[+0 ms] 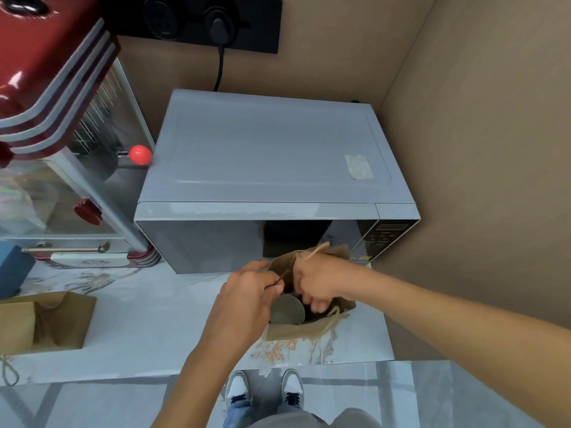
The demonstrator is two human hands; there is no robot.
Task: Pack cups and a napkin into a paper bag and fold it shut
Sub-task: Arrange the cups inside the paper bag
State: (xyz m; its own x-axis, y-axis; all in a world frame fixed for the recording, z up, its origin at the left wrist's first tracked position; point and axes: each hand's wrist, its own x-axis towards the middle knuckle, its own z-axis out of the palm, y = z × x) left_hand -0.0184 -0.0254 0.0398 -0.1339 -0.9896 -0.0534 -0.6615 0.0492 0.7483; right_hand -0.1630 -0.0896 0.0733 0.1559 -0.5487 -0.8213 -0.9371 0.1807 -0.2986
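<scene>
A brown paper bag (287,332) with twine handles stands open on the marble counter, right in front of the microwave. Inside it I see the grey round top of a cup (287,310). My left hand (250,291) pinches the bag's left rim and a thin handle string. My right hand (318,282) reaches down into the bag's mouth, its fingers curled around something dark inside; what it holds is hidden. No napkin is visible.
A grey microwave (272,168) fills the counter behind the bag. A red popcorn machine (61,118) stands at the left. A second open brown paper bag (46,322) sits on the counter's left. The brown wall (479,180) closes the right side. The counter's front edge (185,375) is near me.
</scene>
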